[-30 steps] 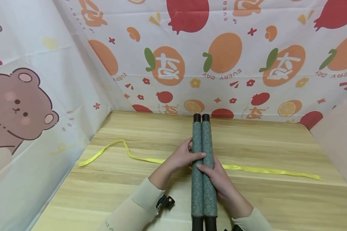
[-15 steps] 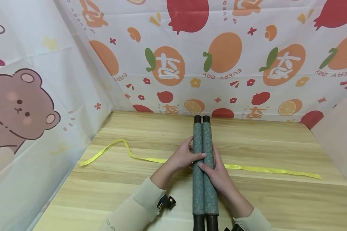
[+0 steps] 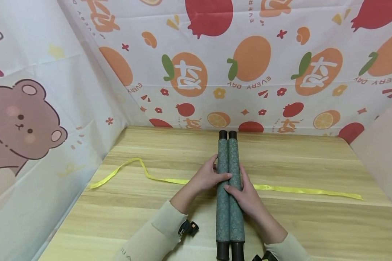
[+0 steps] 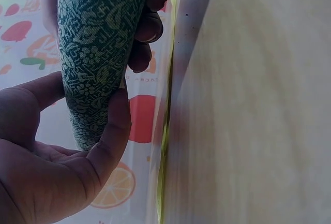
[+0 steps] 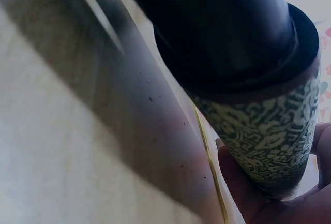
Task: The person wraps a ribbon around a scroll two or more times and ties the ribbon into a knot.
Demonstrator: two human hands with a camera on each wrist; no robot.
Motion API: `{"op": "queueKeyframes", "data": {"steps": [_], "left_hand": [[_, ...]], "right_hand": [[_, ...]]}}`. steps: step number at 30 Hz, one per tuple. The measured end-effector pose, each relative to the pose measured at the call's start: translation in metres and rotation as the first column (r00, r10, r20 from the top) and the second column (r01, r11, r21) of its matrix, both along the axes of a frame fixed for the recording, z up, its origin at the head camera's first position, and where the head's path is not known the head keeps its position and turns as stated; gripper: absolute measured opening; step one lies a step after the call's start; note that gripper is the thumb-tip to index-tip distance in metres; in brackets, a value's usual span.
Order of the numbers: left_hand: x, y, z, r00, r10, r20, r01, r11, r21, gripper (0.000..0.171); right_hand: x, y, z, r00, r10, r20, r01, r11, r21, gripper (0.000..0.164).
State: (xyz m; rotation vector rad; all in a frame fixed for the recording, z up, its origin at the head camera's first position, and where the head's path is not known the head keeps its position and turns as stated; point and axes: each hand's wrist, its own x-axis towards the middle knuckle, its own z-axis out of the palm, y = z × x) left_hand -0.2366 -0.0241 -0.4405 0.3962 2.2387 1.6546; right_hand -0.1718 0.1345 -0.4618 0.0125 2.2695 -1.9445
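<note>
Two patterned green scroll rolls lie side by side lengthwise in the head view, a left roll (image 3: 223,217) and a right roll (image 3: 236,223), with dark ends. My left hand (image 3: 207,175) grips the pair from the left, its thumb across the left roll. Lower down, my right hand (image 3: 249,199) grips from the right, thumb pointing to the seam. In the left wrist view the brocade (image 4: 93,53) sits between thumb and fingers, raised off the table. A dark end (image 5: 217,32) fills the top of the right wrist view. The undersides are hidden.
A yellow ribbon (image 3: 290,189) stretches across the wooden table (image 3: 313,224), passing behind the hands and rolls, with its left part curving. Fruit-printed cloth (image 3: 215,54) hangs at the back; a bear-printed cloth (image 3: 85,90) hangs at the left.
Both hands keep their hold on the rolls. The right hand's forefinger has become visible along the right roll since a second ago; the rolls have shifted very slightly.
</note>
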Motion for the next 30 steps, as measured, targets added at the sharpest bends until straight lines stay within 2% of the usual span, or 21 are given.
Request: {"op": "queueKeyframes", "data": {"steps": [8, 18, 23, 30], "left_hand": [[-0.0016, -0.0002, -0.0017, 1.0, -0.002, -0.023, 0.002, 1.0, -0.016, 0.079], [-0.0036, -0.0001, -0.0017, 1.0, 0.021, -0.012, -0.022, 0.998, -0.059, 0.078], [-0.0043, 0.0004, -0.0026, 0.999, -0.006, -0.035, 0.004, 0.998, -0.063, 0.08], [-0.0025, 0.0004, -0.0066, 0.996, -0.05, -0.068, 0.046, 0.997, -0.061, 0.07]], "right_hand": [[-0.0001, 0.001, -0.0011, 1.0, 0.007, -0.013, -0.007, 1.0, 0.012, 0.091], [-0.0019, 0.0031, -0.0034, 0.999, -0.023, -0.026, 0.024, 0.998, 0.054, 0.08], [-0.0023, 0.0032, -0.0027, 0.999, -0.027, -0.043, 0.03, 0.997, 0.078, 0.076], [-0.0017, 0.0058, -0.0063, 0.997, -0.018, -0.069, 0.027, 0.991, 0.134, 0.075]]}}
